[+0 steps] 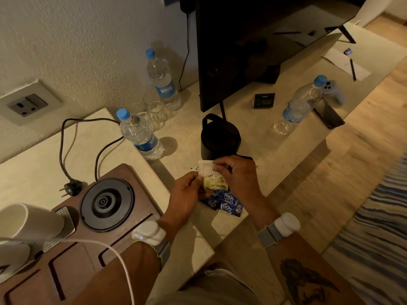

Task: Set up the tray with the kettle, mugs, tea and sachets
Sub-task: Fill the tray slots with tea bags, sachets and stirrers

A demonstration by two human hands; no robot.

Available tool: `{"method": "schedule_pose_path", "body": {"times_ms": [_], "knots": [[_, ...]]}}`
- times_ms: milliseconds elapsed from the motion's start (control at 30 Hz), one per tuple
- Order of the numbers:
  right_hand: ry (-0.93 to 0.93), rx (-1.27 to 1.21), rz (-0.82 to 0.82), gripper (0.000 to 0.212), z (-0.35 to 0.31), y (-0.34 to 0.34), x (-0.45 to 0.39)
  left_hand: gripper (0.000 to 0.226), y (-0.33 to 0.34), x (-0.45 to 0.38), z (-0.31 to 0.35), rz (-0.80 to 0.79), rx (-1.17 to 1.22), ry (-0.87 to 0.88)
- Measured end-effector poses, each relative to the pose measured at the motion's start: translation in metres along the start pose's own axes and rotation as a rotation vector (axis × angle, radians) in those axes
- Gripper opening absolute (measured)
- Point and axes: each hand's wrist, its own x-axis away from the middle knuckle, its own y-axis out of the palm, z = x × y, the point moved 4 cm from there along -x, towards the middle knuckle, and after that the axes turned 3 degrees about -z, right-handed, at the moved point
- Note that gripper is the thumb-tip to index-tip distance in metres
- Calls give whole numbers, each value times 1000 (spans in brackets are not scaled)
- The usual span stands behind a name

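1. Both hands meet over the counter (253,137) just past the tray (123,243). The left hand (187,194) pinches the lower left edge of a tea packet (211,176) and the right hand (237,175) pinches its upper right. It looks like the packet is being squared up or checked before it goes into a slot.
2. The tea packet is pale, cream above and green below, with small print I can't read. It is flat and looks unopened.
3. Blue sachets (226,201) lie in a loose heap on the counter right under the hands, likely next in line.
4. The kettle (218,137), black with a loop handle, stands on the counter behind the hands, off its round base (107,203), which sits on the tray with its plug (72,189) lying loose.
5. A white mug (28,221) is at the tray's left end.
6. The tray's slots nearest me look unfilled.
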Motion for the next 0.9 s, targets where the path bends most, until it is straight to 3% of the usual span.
{"method": "schedule_pose_path", "body": {"times_ms": [200, 367, 533, 600, 700, 833, 900], "knots": [[22, 0, 21, 11, -3, 12, 3, 17, -1, 4, 2, -70, -47, 68], [43, -52, 164, 11, 9, 1, 3, 13, -8, -1, -2, 78, -80, 119], [496, -183, 305, 10, 76, -15, 20, 13, -15, -6, -6, 237, 86, 96], [580, -138, 272, 12, 94, -11, 33, 16, -15, -9, -7, 256, 98, 80], [547, 42, 159, 13, 102, 3, 45, 15, -12, -11, -8, 251, 102, 66], [640, 113, 7, 53, 101, 23, 40, 14, -10, -11, -8, 200, 18, 69], [647, 137, -26, 61, 98, 29, 35, 17, -9, -11, -8, 177, -1, 70]]}}
